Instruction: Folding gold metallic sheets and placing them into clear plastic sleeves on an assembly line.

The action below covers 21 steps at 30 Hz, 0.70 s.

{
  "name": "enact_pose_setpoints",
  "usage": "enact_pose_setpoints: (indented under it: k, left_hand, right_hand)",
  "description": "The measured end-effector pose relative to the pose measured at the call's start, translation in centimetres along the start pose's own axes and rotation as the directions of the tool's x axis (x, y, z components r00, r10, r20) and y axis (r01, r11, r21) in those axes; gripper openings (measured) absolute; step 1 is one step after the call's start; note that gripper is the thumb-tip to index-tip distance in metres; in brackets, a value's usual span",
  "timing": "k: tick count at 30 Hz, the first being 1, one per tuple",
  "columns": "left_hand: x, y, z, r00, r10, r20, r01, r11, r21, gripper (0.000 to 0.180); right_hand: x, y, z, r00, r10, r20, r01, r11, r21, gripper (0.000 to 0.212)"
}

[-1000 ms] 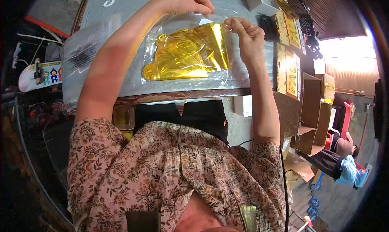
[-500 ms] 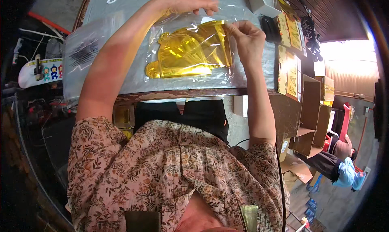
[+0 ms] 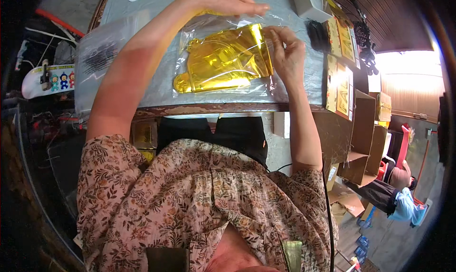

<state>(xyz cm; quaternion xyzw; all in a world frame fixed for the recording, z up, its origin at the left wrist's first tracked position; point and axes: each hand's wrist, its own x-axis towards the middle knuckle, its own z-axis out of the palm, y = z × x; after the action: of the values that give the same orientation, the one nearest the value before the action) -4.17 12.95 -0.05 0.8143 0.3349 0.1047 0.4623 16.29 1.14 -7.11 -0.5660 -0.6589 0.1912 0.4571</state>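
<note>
A folded gold foil balloon [image 3: 221, 63] lies flat on the grey-covered table inside a clear plastic bag [image 3: 261, 87]. A small looped tab sticks out at its upper left. My right hand [image 3: 288, 53] is at the bag's right side, with thumb and fingers pinched on the clear film near the upper right corner. My left arm reaches across the table from the left. My left hand [image 3: 235, 3] is above the bag's far edge, its fingers stretched to the right over the film; their undersides are hidden.
At the left of the table [image 3: 161, 98] lies a stack of clear bags [image 3: 102, 58]. On the right are a white box [image 3: 309, 3], a black object [image 3: 318, 36] and yellow printed packs [image 3: 339, 84]. Open cardboard boxes [image 3: 363, 124] stand beyond, and another person [image 3: 387, 193] is far right.
My left hand has shifted slightly right, and its fingers have stretched out more. My right hand has moved a little left and down, still at the bag. The bag has moved slightly.
</note>
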Motion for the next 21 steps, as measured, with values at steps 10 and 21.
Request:
enact_pose_setpoints:
  k: [10,21]
  left_hand:
    - [-0.7,0.8,2.3,0.925,0.151,-0.35,-0.128,0.988,0.087,0.024]
    - [-1.1,0.1,2.5,0.978,-0.017,-0.208,-0.043,0.959,-0.279,0.017]
  right_hand:
    - [0.2,-1.9,-0.8,0.978,0.189,-0.092,-0.182,0.98,0.086,0.026]
    - [0.7,-1.0,-0.8,0.963,0.247,-0.103,-0.174,0.869,0.463,0.02]
